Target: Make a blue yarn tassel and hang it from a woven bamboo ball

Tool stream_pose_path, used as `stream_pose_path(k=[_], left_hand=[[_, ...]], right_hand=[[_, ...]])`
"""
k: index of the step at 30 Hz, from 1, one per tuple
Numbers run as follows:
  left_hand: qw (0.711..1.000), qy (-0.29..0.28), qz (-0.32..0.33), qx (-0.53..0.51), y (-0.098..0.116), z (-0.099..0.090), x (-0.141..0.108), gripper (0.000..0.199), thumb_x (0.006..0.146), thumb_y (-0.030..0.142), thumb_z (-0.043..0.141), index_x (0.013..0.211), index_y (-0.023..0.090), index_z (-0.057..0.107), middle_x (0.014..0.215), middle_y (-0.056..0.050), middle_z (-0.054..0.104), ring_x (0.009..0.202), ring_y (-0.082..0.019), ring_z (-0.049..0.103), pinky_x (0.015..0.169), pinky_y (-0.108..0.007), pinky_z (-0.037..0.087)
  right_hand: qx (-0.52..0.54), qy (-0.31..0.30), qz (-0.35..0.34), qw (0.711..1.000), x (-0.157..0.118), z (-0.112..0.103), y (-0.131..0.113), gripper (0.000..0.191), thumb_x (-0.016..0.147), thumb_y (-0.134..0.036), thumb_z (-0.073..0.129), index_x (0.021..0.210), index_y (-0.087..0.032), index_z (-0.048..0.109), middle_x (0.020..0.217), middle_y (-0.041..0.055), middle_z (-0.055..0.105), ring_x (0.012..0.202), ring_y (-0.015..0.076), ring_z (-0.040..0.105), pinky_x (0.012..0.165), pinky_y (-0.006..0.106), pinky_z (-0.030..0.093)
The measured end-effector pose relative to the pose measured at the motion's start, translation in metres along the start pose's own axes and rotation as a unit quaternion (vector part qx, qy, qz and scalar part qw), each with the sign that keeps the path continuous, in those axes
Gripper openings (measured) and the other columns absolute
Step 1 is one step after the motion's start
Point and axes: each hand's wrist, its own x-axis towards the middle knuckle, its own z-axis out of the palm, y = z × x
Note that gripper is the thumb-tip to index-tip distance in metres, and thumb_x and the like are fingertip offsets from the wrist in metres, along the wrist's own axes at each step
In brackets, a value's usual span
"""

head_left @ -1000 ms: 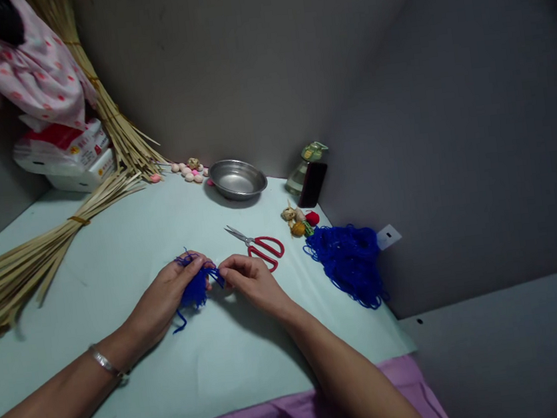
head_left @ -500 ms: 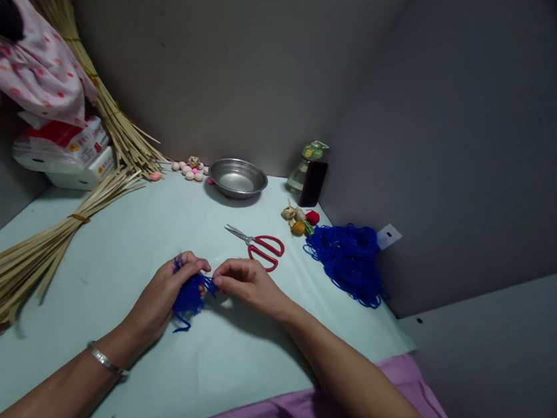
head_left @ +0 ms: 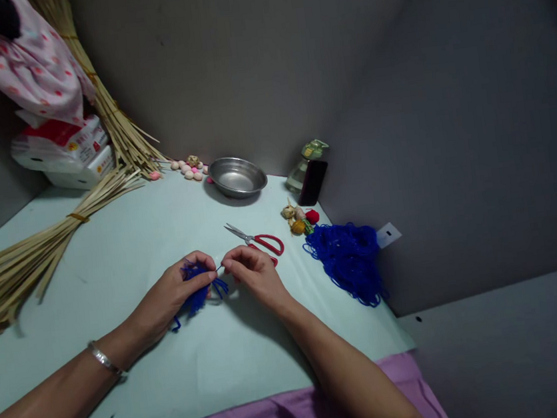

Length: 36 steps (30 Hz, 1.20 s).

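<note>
My left hand (head_left: 179, 287) is closed around a small bunch of blue yarn (head_left: 197, 299), whose loose ends hang below and to the right of the fingers. A silver bangle circles that wrist. Just to the right, my right hand (head_left: 256, 273) pinches a single blue strand (head_left: 219, 267) between thumb and forefinger, drawn a short way from the bunch. Behind the right hand lie red-handled scissors (head_left: 257, 241), one handle partly covered by the fingers. A larger heap of blue yarn (head_left: 347, 261) rests at the table's right edge.
Bundled straw strips (head_left: 51, 245) lie at the left. Along the back are pinkish round pieces (head_left: 188, 171), a metal bowl (head_left: 237, 177), a clear bottle (head_left: 299, 173) with a dark phone (head_left: 313, 183) leaning on it, and small coloured balls (head_left: 300, 222). Grey walls enclose the table (head_left: 143, 392).
My right hand has moved slightly right and up, and now pinches one strand rather than the clustered ends. My left thumb has shifted across the top of the bunch.
</note>
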Motion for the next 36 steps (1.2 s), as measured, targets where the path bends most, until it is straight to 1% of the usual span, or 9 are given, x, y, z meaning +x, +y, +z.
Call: stream_pose_path(k=[4,5,8,10,12,15,21,31,36], left_hand=[[1.000,-0.010,0.007,0.012,-0.0014,-0.0014,0.0007,0.028,0.080,0.042,0.081,0.092,0.023,0.065,0.065,0.004,0.064,0.058,-0.012,0.056,0.052,-0.021,0.041],[1.000,-0.011,0.009,0.013,-0.0024,-0.0019,0.0010,0.027,0.080,0.042,0.081,0.091,0.023,0.065,0.065,0.004,0.064,0.058,-0.012,0.056,0.052,-0.021,0.041],[1.000,-0.014,0.014,0.015,-0.0055,-0.0030,0.0024,0.028,0.080,0.042,0.082,0.092,0.023,0.066,0.070,0.004,0.066,0.061,-0.012,0.058,0.055,-0.022,0.044],[1.000,-0.012,0.015,0.016,-0.0068,-0.0033,0.0032,0.028,0.080,0.042,0.082,0.093,0.023,0.066,0.072,0.003,0.066,0.062,-0.013,0.059,0.056,-0.023,0.045],[1.000,-0.009,0.015,0.020,-0.0068,-0.0032,0.0036,0.028,0.081,0.043,0.081,0.094,0.023,0.065,0.072,0.004,0.066,0.062,-0.012,0.058,0.055,-0.022,0.044],[1.000,-0.007,0.011,0.025,-0.0052,-0.0023,0.0030,0.029,0.082,0.044,0.079,0.096,0.023,0.064,0.071,0.004,0.067,0.061,-0.012,0.058,0.054,-0.022,0.043],[1.000,-0.006,0.009,0.026,-0.0018,-0.0002,0.0005,0.031,0.082,0.048,0.076,0.095,0.023,0.063,0.064,0.004,0.065,0.056,-0.013,0.056,0.052,-0.023,0.042],[0.999,-0.011,0.006,0.037,-0.0055,-0.0007,0.0027,0.030,0.082,0.048,0.076,0.091,0.022,0.065,0.063,0.003,0.065,0.056,-0.013,0.055,0.051,-0.023,0.041],[0.999,-0.014,0.003,0.037,-0.0053,-0.0004,0.0038,0.029,0.079,0.046,0.079,0.086,0.021,0.065,0.061,0.004,0.063,0.055,-0.013,0.054,0.050,-0.022,0.040]], right_hand=[[-0.019,0.009,0.001,1.000,-0.0001,-0.0033,-0.0018,0.047,0.087,-0.067,0.069,0.088,-0.020,0.065,0.076,0.0003,0.064,0.061,0.0122,0.049,0.061,0.029,0.039],[-0.033,-0.006,0.007,0.999,-0.0004,-0.0041,-0.0019,0.051,0.089,-0.070,0.064,0.086,-0.020,0.064,0.073,-0.0002,0.061,0.061,0.0123,0.048,0.061,0.029,0.038],[-0.073,-0.091,0.025,0.993,-0.0013,-0.0050,-0.0004,0.060,0.094,-0.074,0.054,0.071,-0.019,0.058,0.063,-0.0020,0.050,0.060,0.0127,0.044,0.060,0.030,0.033],[-0.073,-0.117,0.027,0.990,-0.0016,-0.0044,0.0014,0.060,0.092,-0.074,0.058,0.065,-0.020,0.054,0.061,-0.0027,0.047,0.059,0.0124,0.041,0.060,0.030,0.031],[-0.055,-0.103,0.027,0.993,-0.0012,-0.0036,0.0029,0.057,0.088,-0.071,0.066,0.066,-0.020,0.054,0.063,-0.0029,0.049,0.060,0.0125,0.042,0.060,0.030,0.031],[-0.022,-0.075,0.027,0.997,-0.0003,-0.0027,0.0039,0.050,0.084,-0.067,0.073,0.074,-0.020,0.061,0.068,-0.0015,0.056,0.062,0.0132,0.047,0.063,0.030,0.036],[0.017,-0.060,0.039,0.997,0.0002,-0.0013,0.0048,0.043,0.078,-0.059,0.082,0.080,-0.019,0.065,0.070,-0.0015,0.060,0.062,0.0123,0.050,0.064,0.030,0.038],[0.042,-0.051,0.061,0.996,-0.0014,0.0023,0.0021,0.037,0.073,-0.049,0.087,0.080,-0.017,0.068,0.069,-0.0020,0.062,0.061,0.0103,0.050,0.061,0.027,0.035],[0.043,-0.067,0.074,0.994,-0.0023,0.0037,-0.0002,0.036,0.072,-0.048,0.087,0.078,-0.017,0.068,0.067,-0.0020,0.062,0.060,0.0103,0.050,0.060,0.027,0.036]])
